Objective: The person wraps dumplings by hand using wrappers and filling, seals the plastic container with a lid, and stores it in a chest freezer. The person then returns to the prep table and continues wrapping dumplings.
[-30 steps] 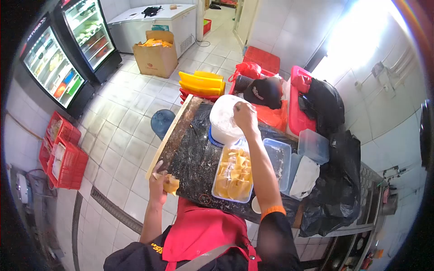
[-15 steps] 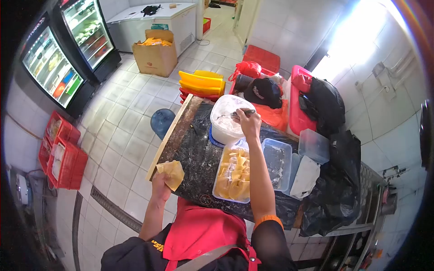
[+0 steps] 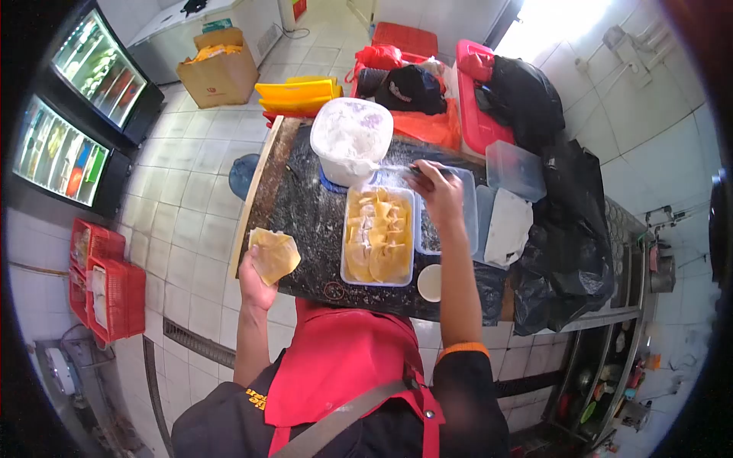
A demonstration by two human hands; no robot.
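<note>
My left hand (image 3: 258, 284) grips a yellow dough wrapper (image 3: 276, 256) beside the table's left edge; whether there is more than one layer I cannot tell. In my right hand (image 3: 441, 192) is a dark-handled utensil (image 3: 398, 169), its whitish end pointing left by the tub's lower right rim; the exact kind is unclear. A white tub (image 3: 353, 169) holds a pale, pasty filling (image 3: 350, 130). Just below it stands a clear plastic container (image 3: 345, 276) with folded yellow dumplings (image 3: 376, 240) in rows, dusted with white.
Right of the dumplings are a floury clear container (image 3: 472, 229), a small round pale dish (image 3: 430, 283), another clear box (image 3: 516, 169) and a white cloth-like item (image 3: 507, 229). Black plastic (image 3: 561, 259) drapes the table's right end. Yellow crates (image 3: 298, 97) stand beyond the far left corner.
My right hand has drawn the utensil out of the tub, toward me and right. The left hand still holds the wrapper. The view has shifted, and the small round dish now shows.
</note>
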